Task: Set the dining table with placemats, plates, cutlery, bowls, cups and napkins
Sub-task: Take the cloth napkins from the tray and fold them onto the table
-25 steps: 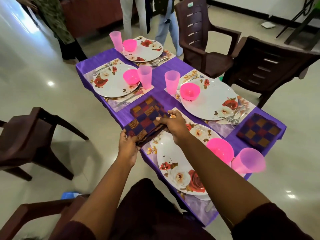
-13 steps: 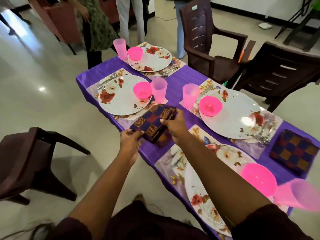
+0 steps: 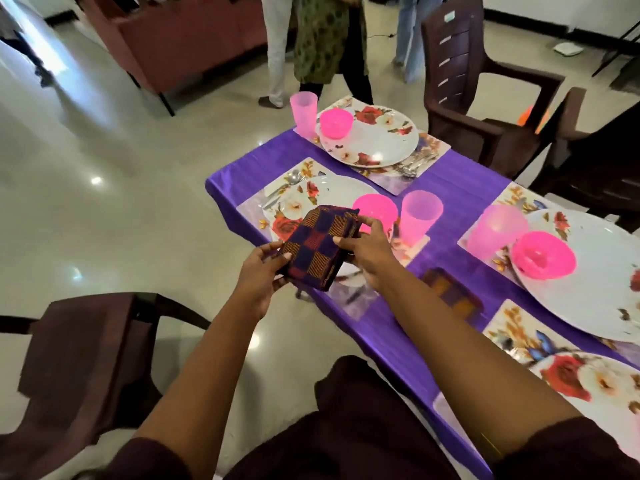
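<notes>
Both my hands hold 1 folded checkered purple-and-orange cloth napkin (image 3: 317, 247) above the near edge of a white floral plate (image 3: 313, 199). My left hand (image 3: 258, 271) pinches its near-left corner; my right hand (image 3: 369, 249) has thumb and fingers curled on its right edge. The plate sits on a floral placemat (image 3: 256, 206) on the purple tablecloth (image 3: 460, 188), carrying a pink plastic bowl (image 3: 375, 211); a translucent pink cup (image 3: 420, 214) stands just beside. A 2nd checkered napkin (image 3: 450, 294) lies flat right of my forearm
</notes>
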The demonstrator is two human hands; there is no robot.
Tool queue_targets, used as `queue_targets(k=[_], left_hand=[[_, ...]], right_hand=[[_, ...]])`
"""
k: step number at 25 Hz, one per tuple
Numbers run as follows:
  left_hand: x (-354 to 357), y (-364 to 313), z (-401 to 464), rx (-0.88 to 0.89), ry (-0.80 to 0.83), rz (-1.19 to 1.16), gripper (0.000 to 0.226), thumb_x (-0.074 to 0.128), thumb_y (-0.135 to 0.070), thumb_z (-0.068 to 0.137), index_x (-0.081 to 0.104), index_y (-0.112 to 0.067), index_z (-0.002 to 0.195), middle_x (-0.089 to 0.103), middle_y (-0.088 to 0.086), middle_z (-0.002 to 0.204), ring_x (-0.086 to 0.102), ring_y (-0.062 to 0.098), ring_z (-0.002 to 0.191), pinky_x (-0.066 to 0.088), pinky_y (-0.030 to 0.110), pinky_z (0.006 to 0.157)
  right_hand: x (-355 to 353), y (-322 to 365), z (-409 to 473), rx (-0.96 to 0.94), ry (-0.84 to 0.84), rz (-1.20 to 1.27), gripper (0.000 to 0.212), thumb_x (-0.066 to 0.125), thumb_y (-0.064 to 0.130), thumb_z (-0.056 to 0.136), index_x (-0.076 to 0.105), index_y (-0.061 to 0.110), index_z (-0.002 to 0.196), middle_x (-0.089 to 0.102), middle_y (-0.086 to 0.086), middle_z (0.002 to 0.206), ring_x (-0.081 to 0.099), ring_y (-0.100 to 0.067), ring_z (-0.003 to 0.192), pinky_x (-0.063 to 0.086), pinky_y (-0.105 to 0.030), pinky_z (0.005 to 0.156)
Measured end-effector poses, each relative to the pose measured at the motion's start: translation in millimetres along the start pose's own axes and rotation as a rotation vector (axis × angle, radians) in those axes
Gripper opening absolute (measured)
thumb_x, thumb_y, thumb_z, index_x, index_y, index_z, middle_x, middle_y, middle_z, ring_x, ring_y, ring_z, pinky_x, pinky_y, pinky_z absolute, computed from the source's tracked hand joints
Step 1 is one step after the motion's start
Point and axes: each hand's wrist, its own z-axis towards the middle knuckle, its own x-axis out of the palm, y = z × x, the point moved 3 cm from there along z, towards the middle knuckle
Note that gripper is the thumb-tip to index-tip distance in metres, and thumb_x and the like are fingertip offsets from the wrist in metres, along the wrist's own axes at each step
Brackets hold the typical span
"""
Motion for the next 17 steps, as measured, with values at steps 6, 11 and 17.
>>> queue_targets(k=[6,11,17], left_hand=[[-50.3,-45.4,95.8,0.046,-0.051,-0.09,0.023,0.058,-0.001,0.093,0.057,-0.016,0.11,0.067,0.009,0.112,0.068,0.019,0.093,0.056,0.029,0.068],[-77.3,-90.3,182.3,0.031,-0.03,-0.052,0.03,0.053,0.007,0.092,0.061,-0.018,0.108,0.069,0.007,0.107,0.069,0.018,0.09,0.054,0.029,0.069],[-97.7,-141.8,265.9,0.022,-0.018,0.125,0.035,0.045,0.013,0.094,0.062,-0.011,0.112,0.066,0.008,0.115,0.065,0.021,0.104,0.058,0.025,0.07]], right_hand=[[84.0,21.3,83.0,0.059,0.054,-0.038,0.052,0.064,-0.01,0.084,0.045,0.016,0.124,0.064,-0.013,0.116,0.066,-0.028,0.103,0.059,-0.042,0.082],[137.4,30.5,164.5,0.093,0.003,-0.049,0.05,0.063,-0.011,0.084,0.049,0.014,0.124,0.066,-0.011,0.114,0.067,-0.025,0.101,0.059,-0.035,0.074],[185.6,44.3,229.5,0.125,-0.111,-0.069,0.047,0.06,-0.008,0.087,0.044,0.018,0.122,0.066,-0.005,0.104,0.066,-0.02,0.094,0.058,-0.039,0.08]])
